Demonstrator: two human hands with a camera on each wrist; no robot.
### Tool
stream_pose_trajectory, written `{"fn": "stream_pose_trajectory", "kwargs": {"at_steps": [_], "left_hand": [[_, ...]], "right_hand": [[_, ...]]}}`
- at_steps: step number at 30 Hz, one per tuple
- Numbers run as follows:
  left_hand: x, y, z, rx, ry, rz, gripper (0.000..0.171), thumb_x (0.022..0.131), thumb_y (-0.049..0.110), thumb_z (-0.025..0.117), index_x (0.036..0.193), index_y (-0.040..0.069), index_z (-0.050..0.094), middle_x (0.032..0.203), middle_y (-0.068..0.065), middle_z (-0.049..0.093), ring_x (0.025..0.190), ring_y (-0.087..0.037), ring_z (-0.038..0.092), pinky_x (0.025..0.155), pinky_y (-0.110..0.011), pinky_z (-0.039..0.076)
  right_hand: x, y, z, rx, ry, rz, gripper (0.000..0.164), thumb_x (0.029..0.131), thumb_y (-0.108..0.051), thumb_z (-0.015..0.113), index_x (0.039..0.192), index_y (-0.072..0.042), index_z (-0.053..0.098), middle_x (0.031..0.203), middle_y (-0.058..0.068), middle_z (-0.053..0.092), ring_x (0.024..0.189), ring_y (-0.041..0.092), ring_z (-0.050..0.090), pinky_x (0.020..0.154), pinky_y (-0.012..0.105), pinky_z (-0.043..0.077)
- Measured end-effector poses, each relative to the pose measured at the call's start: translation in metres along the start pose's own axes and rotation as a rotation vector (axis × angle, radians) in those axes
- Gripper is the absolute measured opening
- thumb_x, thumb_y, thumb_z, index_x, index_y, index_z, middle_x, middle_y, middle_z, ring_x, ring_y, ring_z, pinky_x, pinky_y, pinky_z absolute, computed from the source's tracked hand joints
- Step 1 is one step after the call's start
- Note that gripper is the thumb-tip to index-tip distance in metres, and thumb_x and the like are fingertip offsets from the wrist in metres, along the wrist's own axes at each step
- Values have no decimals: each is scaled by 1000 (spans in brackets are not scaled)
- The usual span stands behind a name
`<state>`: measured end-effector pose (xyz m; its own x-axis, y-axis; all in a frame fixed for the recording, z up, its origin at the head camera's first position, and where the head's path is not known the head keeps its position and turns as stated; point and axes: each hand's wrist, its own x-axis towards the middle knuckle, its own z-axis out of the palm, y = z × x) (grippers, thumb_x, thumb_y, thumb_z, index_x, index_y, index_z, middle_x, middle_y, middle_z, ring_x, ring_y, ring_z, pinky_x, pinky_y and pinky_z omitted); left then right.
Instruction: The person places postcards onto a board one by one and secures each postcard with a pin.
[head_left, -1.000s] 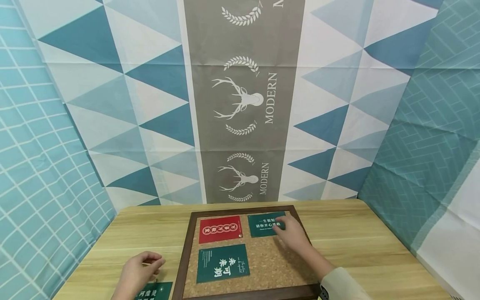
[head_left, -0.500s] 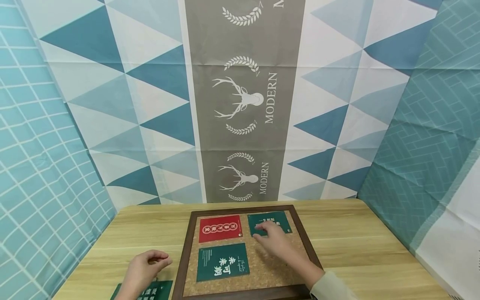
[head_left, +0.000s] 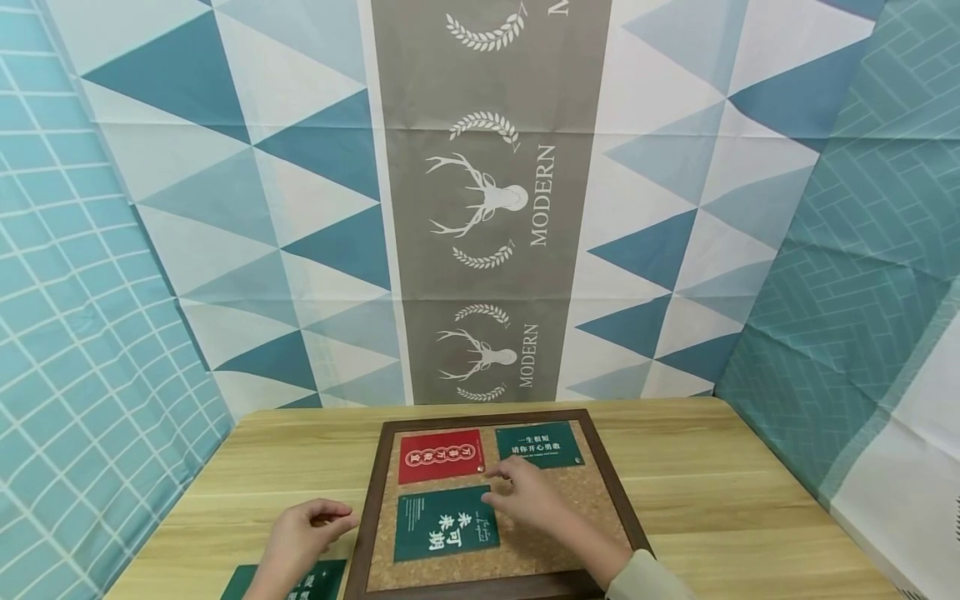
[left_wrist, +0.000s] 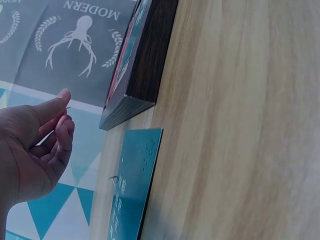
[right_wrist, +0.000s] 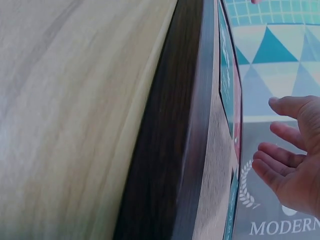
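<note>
Left wrist, pin (left_wrist: 69, 107): probably light, stiff; grip blunt end
Left hand (left_wrist: 32, 150): pinching it
Right hand (right_wrist: 300, 162): fingers apart

The light is even, wrist views hazier.

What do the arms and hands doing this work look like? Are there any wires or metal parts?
They are a person's: the left hand and right hand are bare, with no gloves, wires or metal parts visible. A pale beige-green sleeve shows on the right arm; no sleeve shows on the left.
</note>
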<state>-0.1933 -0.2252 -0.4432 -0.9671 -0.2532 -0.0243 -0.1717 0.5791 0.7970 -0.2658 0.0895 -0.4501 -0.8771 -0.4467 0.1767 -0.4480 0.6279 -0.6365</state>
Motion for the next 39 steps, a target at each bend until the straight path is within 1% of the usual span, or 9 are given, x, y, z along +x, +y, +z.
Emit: {"fn": "stream_pose_trajectory", "kwargs": {"at_steps": [3, 7, 10, 12, 14, 18, 22, 33, 39], "left_hand": [[-1, 2, 3, -1, -11, 4, 29, 77, 30, 75, 92, 5, 71, 82, -1, 67, 70, -13, 57, 61, -27, 51], [-3, 6, 7, 23, -19, 22, 31, 76, 32, 75, 91, 5, 71, 81, -1, 67, 70, -13, 55, 60, -27, 50], [-4, 7, 11, 41, -19, 46, 28, 76, 30, 76, 89, 6, 71, 80, 0, 66, 70, -14, 53, 59, -26, 48], [-4, 7, 14, 44, -17, 53, 26, 76, 29, 76, 88, 7, 71, 80, 0, 66, 69, -14, 53, 58, -25, 47], [-4, 8, 18, 43, -22, 61, 24, 76, 28, 76, 86, 7, 71, 79, 0, 66, 69, -13, 52, 57, -24, 46], [-5, 10, 23, 52, -37, 73, 20, 76, 26, 76, 83, 8, 70, 76, 1, 64, 66, -13, 51, 54, -25, 45], [-6, 12, 26, 55, -51, 103, 19, 76, 24, 76, 81, 7, 69, 74, 1, 63, 64, -13, 50, 52, -24, 44], [-8, 15, 34, 64, -94, 124, 18, 75, 21, 77, 80, 7, 68, 74, 1, 62, 65, -13, 50, 53, -24, 45], [-8, 17, 37, 56, -135, 136, 21, 75, 23, 77, 81, 6, 67, 74, 0, 61, 64, -13, 50, 54, -23, 45]], "right_hand": [[0, -4, 3, 17, -42, -1, 34, 85, -30, 68, 112, -11, 66, 109, 5, 59, 100, 23, 57, 76, 33, 51], [1, -10, 8, 22, -91, 14, 37, 83, -33, 70, 113, -12, 65, 122, 11, 56, 95, 23, 60, 70, 30, 51], [2, -15, 12, -17, -111, 4, 40, 80, -36, 72, 113, -14, 66, 129, 12, 55, 106, 26, 59, 81, 38, 53], [2, -18, 14, -52, -119, -11, 41, 79, -38, 73, 113, -16, 66, 130, 8, 56, 118, 27, 54, 92, 44, 49], [2, -21, 15, -95, -129, -32, 42, 78, -41, 73, 114, -19, 65, 128, 4, 57, 123, 26, 51, 98, 46, 45], [-1, -25, 17, -149, -158, -64, 47, 76, -43, 74, 116, -21, 64, 127, 0, 56, 122, 23, 51, 99, 42, 45], [-2, -27, 19, -150, -183, -80, 50, 75, -42, 76, 118, -19, 64, 132, 4, 54, 126, 26, 47, 102, 41, 43], [-3, -28, 23, -176, -251, -31, 53, 72, -38, 78, 120, -21, 63, 137, 8, 49, 128, 28, 45, 102, 42, 42], [-3, -29, 25, -201, -277, -26, 50, 73, -38, 78, 118, -18, 65, 136, 7, 50, 128, 26, 45, 102, 38, 43]]}}
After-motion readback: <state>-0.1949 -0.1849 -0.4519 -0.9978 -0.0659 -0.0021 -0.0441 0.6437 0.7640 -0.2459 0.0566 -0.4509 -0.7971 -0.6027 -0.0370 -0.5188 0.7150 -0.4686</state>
